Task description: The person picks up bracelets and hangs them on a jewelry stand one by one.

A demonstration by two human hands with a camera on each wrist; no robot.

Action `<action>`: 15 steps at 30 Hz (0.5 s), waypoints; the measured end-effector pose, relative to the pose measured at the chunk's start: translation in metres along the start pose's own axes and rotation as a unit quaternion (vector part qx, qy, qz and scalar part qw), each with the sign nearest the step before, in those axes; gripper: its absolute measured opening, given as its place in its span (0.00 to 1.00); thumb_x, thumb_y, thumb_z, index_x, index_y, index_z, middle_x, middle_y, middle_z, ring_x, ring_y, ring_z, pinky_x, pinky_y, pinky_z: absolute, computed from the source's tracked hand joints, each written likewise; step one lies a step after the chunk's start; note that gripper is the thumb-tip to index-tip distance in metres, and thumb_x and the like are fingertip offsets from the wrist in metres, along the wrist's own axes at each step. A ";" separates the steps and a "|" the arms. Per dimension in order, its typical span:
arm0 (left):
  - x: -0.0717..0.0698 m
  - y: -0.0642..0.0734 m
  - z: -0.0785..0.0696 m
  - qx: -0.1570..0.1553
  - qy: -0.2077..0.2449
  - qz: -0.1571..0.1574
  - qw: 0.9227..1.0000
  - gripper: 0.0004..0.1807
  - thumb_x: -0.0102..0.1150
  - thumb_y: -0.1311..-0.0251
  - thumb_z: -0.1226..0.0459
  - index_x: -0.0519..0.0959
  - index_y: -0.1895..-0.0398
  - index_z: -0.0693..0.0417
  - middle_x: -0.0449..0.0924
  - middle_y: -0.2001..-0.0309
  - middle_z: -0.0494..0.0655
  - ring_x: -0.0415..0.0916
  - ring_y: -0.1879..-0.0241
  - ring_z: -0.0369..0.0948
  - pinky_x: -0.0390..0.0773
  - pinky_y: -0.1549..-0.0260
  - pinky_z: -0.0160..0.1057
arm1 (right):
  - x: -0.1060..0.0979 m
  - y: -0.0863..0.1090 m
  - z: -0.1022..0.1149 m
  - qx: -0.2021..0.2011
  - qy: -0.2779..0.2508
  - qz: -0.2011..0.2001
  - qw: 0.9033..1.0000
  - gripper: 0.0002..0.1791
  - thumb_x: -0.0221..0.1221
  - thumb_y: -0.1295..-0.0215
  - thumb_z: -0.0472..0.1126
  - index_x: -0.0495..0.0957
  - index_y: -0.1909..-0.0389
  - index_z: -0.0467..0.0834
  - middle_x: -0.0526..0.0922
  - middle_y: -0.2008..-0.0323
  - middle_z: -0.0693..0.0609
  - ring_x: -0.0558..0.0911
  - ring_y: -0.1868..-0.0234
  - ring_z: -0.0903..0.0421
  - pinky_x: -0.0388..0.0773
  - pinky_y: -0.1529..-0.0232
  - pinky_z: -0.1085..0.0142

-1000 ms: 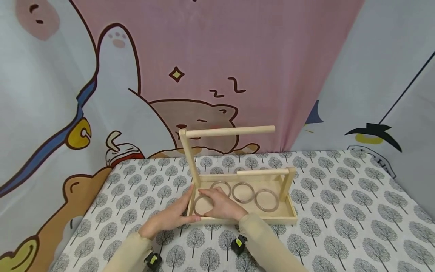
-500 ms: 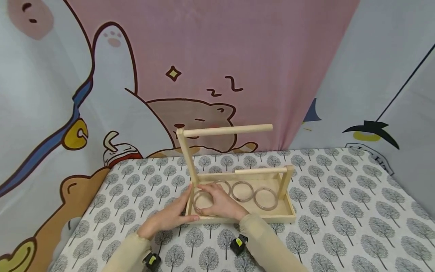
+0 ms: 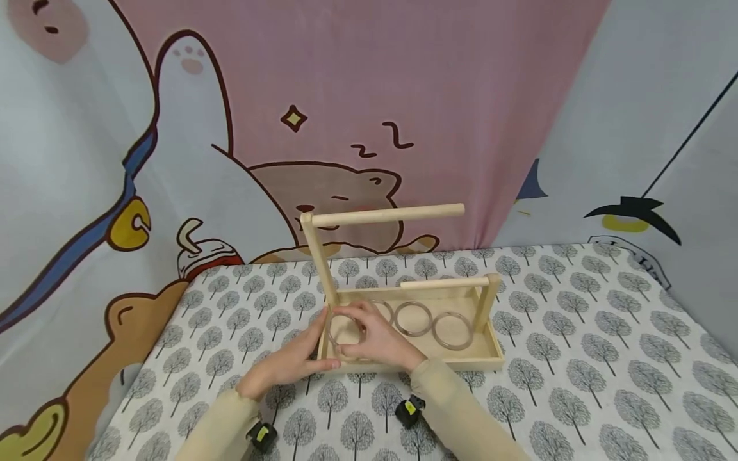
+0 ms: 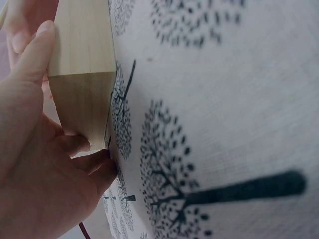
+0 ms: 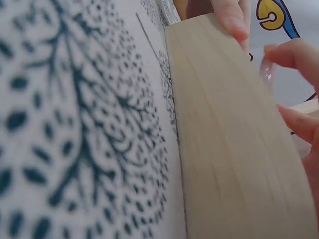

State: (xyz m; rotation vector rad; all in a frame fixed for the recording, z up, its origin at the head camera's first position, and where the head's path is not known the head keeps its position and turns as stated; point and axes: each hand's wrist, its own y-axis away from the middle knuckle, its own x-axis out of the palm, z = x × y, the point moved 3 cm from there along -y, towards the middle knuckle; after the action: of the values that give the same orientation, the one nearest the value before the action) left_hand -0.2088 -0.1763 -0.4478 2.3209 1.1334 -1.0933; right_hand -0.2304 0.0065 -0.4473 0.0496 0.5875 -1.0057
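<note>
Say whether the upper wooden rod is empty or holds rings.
Empty: the head view shows no ring along the upper rod. Three rings lie in the tray; the right grip pinches a fourth ring.

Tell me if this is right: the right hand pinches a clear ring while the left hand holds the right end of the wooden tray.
Wrong end: the head view shows the left hand holding the left end of the wooden tray, not the right. The right hand does pinch a clear ring.
</note>
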 end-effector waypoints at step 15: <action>0.000 0.000 0.001 -0.005 0.006 -0.005 1.000 0.55 0.59 0.37 0.50 0.31 0.25 0.62 0.34 0.25 0.63 0.44 0.29 0.61 0.51 0.35 0.61 | -0.014 0.003 0.034 -0.015 -0.001 -0.015 1.000 0.39 0.71 0.48 0.43 0.69 0.33 0.50 0.67 0.37 0.49 0.71 0.42 0.48 0.73 0.46 0.46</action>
State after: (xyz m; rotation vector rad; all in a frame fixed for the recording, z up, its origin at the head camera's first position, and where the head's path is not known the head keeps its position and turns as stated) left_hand -0.2095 -0.1768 -0.4484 2.3199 1.1530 -1.0751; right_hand -0.2185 0.0089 -0.4124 0.0147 0.6033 -1.0258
